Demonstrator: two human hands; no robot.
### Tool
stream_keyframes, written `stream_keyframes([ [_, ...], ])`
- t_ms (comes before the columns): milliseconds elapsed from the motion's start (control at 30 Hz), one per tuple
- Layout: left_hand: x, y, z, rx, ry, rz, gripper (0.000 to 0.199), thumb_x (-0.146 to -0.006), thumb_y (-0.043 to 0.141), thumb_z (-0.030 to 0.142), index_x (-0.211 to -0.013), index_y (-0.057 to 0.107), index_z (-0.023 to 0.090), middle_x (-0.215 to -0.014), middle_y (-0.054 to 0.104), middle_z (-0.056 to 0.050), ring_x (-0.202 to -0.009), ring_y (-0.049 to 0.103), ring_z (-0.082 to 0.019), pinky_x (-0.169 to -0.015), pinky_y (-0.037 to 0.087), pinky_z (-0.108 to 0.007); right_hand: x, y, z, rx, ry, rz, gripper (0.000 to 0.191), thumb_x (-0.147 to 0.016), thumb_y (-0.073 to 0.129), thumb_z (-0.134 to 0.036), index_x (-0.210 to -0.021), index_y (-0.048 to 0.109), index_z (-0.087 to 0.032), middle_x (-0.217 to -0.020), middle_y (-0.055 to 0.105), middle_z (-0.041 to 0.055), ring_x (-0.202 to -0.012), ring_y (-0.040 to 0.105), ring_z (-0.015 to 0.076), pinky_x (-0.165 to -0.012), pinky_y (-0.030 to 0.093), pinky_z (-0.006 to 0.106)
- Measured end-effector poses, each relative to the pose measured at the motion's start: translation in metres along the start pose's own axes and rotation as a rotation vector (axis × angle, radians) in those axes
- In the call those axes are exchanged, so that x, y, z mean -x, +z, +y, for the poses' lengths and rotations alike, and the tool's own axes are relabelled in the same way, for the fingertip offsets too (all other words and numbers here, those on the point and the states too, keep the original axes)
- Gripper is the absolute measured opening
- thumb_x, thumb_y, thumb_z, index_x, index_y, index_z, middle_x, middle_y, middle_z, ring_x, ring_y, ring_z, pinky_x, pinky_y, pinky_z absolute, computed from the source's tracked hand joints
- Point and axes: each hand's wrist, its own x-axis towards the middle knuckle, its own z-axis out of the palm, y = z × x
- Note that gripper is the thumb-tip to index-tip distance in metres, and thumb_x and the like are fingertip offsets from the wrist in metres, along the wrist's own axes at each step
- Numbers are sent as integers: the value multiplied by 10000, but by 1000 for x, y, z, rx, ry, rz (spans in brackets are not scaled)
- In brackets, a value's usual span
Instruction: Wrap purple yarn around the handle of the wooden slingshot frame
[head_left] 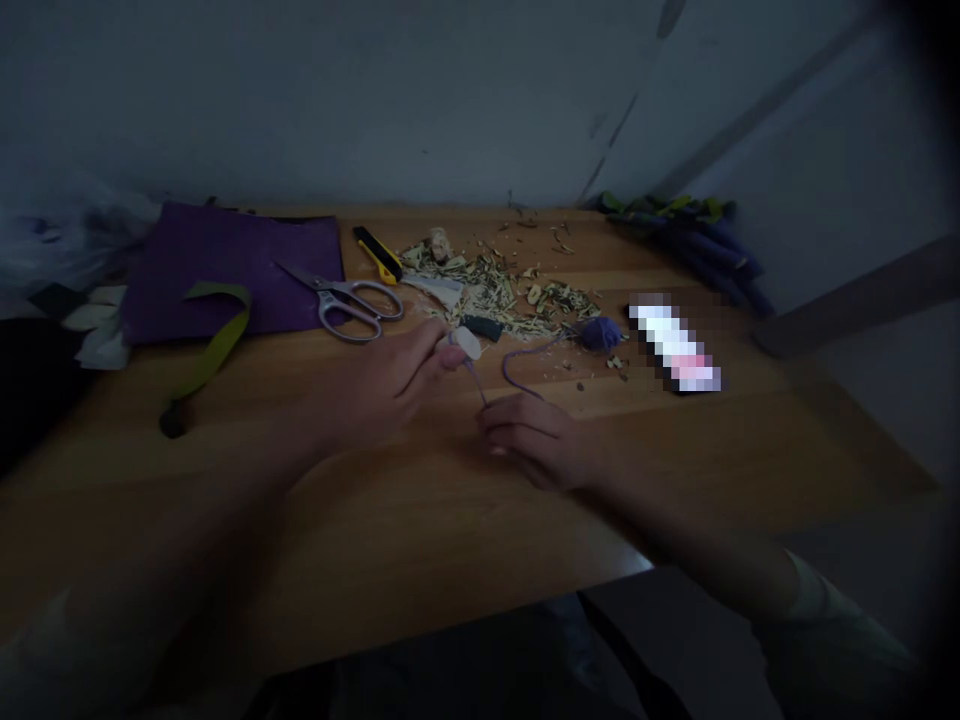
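Observation:
My left hand (401, 375) is closed around a small piece with a pale round end (468, 343), which points to the right; the rest of it is hidden by my fingers. A strand of purple yarn (516, 372) runs from this piece down to my right hand (536, 440), whose fingers are pinched on it. From there the strand curves up over the table to a small ball of purple yarn (600, 333). A short dark green piece (482, 327) lies just behind the pale end.
Scissors (352, 305) lie partly on a purple sheet (247, 265), near a yellow-and-black utility knife (379, 255). Shavings (495, 285) spread across the back of the wooden table (420, 540). A lit phone (675, 345) and a purple-and-green bundle (697, 235) are at right; a green strip (214, 350) is at left.

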Motion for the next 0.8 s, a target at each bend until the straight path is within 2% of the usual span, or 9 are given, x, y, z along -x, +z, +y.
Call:
stream_keyframes([
  [133, -1, 2, 2, -54, -23, -54, 231, -908, 233, 351, -781, 379, 225, -667, 488, 11, -596, 486, -143, -552, 321, -267, -2, -5, 0, 77, -104, -29, 161, -879, 414, -124, -816, 562, -125, -845, 663, 77, -835, 619, 163, -691, 539, 265],
  [300, -2, 14, 6, -125, -8, -87, 330, -907, 235, 449, -803, 460, 232, -725, 571, -17, -633, 510, -163, -552, 307, -280, -7, -13, -11, 209, -294, -87, 143, -850, 468, -116, -815, 606, -120, -880, 695, 46, -853, 645, 149, -751, 550, 237],
  [467, -1, 30, 8, -198, 24, -176, 373, -902, 259, 472, -806, 512, 216, -723, 613, -32, -643, 539, -185, -528, 258, -288, -11, -18, -18, 151, -315, -89, 100, -827, 503, -127, -823, 603, -121, -883, 698, 60, -826, 651, 129, -804, 545, 219],
  [567, 1, 33, 8, -154, 45, -175, 372, -899, 271, 473, -819, 538, 226, -704, 614, -18, -634, 537, -176, -528, 263, -282, -9, -24, -14, 123, -267, -88, 140, -852, 439, -109, -849, 578, -130, -895, 691, 76, -866, 642, 145, -786, 545, 235],
  [667, 2, 32, 8, -131, 57, -197, 364, -909, 269, 436, -829, 565, 240, -740, 629, -9, -661, 547, -173, -550, 287, -273, -5, -29, -11, 62, -96, -25, 204, -873, 362, -92, -880, 551, -167, -912, 677, 71, -880, 628, 127, -758, 538, 224],
  [800, 2, 34, 6, -179, 47, -243, 361, -897, 281, 435, -815, 571, 236, -723, 626, -14, -623, 540, -171, -543, 296, -270, -1, -31, -8, -93, 132, 37, 193, -874, 379, -108, -901, 545, -202, -926, 663, 44, -864, 626, 126, -727, 530, 253],
])
